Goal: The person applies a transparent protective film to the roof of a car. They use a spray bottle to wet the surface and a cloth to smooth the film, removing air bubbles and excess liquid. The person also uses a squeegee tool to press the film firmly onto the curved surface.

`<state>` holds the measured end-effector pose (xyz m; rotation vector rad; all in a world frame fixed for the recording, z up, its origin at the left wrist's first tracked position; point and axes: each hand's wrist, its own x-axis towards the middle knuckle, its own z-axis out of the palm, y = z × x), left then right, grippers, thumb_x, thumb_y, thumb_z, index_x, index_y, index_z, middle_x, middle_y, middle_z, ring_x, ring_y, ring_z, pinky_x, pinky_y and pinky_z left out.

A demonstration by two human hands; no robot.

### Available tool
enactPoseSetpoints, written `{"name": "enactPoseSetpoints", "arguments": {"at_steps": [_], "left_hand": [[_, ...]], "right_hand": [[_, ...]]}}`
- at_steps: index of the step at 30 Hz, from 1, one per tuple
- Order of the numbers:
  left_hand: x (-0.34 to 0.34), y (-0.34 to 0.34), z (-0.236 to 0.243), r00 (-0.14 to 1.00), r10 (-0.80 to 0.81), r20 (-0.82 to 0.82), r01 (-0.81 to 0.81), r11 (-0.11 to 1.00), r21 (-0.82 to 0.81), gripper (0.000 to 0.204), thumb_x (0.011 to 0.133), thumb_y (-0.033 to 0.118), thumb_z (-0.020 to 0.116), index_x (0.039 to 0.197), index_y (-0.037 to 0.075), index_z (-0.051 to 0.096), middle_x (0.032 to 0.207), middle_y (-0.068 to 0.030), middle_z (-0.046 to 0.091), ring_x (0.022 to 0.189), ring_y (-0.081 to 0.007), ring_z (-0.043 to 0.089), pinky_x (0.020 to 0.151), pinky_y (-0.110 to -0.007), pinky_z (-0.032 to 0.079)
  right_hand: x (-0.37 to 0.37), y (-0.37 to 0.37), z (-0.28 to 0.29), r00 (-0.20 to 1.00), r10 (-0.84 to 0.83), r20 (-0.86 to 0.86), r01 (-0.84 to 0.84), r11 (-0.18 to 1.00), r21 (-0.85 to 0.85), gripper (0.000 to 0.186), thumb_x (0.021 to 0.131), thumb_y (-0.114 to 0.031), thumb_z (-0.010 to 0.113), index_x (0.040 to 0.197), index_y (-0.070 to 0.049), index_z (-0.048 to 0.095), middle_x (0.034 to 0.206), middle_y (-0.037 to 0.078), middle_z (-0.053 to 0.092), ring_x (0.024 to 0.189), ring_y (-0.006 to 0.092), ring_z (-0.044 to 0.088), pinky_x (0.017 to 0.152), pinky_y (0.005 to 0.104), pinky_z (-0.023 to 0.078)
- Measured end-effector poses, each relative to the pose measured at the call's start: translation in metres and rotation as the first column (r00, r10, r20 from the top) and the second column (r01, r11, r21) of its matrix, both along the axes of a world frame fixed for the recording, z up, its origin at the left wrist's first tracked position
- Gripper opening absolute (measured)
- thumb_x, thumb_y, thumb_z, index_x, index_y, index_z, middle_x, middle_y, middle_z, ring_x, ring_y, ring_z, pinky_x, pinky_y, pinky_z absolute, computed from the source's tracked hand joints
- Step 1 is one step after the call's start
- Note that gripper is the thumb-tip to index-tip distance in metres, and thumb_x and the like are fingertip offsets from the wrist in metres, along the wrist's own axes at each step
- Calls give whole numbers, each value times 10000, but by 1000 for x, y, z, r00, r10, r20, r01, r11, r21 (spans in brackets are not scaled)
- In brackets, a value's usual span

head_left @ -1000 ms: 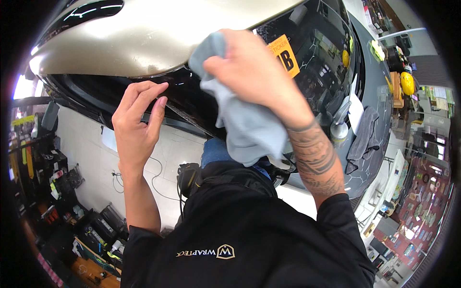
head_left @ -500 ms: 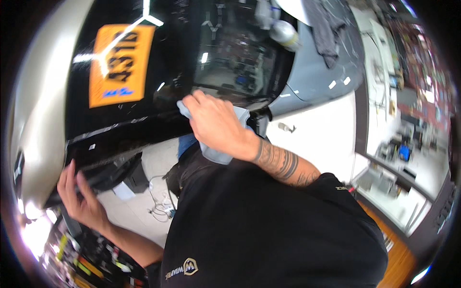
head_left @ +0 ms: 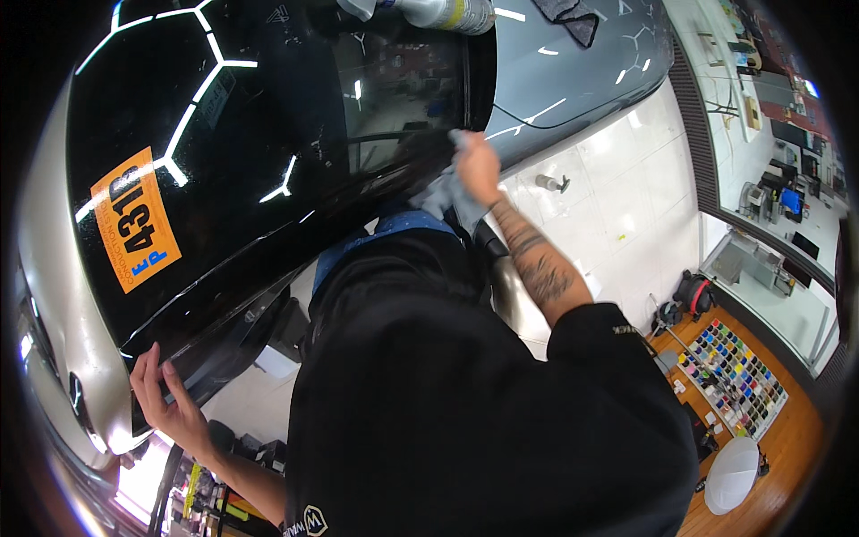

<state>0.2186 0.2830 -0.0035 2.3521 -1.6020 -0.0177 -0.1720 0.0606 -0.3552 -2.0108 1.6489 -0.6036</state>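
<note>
My right hand [head_left: 479, 168] is closed on a grey cloth [head_left: 438, 195] by the near lower corner of the car's dark windshield [head_left: 268, 98]. Part of the cloth hangs below the hand. At the lower left, my left hand [head_left: 168, 407] is open, its fingers apart and bare. Its fingertips are beside the windshield's near side edge; whether they touch it I cannot tell. An orange sticker [head_left: 136, 224] with dark characters is on the left part of the glass. A spray bottle [head_left: 447, 13] lies at the glass's far right, its top partly cut off by the frame.
The blue-grey bonnet [head_left: 573, 85] carries a dark grey towel [head_left: 573, 18]. Pale bodywork [head_left: 49, 188] curves along the left. A small bottle [head_left: 550, 183] is on the white tiled floor [head_left: 608, 170]. Farther right are a board of coloured samples [head_left: 734, 376] and a white umbrella-like shade [head_left: 731, 476].
My right hand with the cloth has moved right, from the middle of the windshield's near edge to its lower corner. The view has shifted. My left hand stays open near the left edge.
</note>
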Motion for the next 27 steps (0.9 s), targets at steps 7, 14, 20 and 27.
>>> {"name": "enactPoseSetpoints", "arguments": {"at_steps": [7,14,20,27], "left_hand": [[-25,-29,4,998,-59,36,57,997,51,203,900,31,566,1083,-3,648,1039,-111,598,925,-190,565,770,-281,454],[-38,-55,20,987,-160,10,157,974,161,200,895,32,566,1076,-2,644,1038,-122,594,925,-214,571,778,-296,458],[-51,-65,9,979,-186,-81,199,955,219,213,895,35,555,1090,18,639,1025,-125,596,922,-227,571,800,-309,455],[-50,-67,12,981,-168,-94,188,939,287,204,868,5,561,1057,-32,628,981,-144,613,935,-248,594,846,-300,441]], "right_hand": [[72,34,131,918,336,211,-326,942,-79,438,694,-32,603,1130,-20,553,974,165,527,939,330,527,747,429,483],[28,11,26,998,3,56,-7,997,72,285,686,-34,585,962,5,526,940,198,516,909,367,495,804,439,442],[49,54,86,966,133,223,-147,988,52,349,680,-28,624,1009,4,515,988,215,495,953,384,500,818,460,450],[-17,-11,2,989,-146,22,128,922,365,229,771,-154,604,895,39,598,871,236,623,860,389,603,755,474,478]]}}
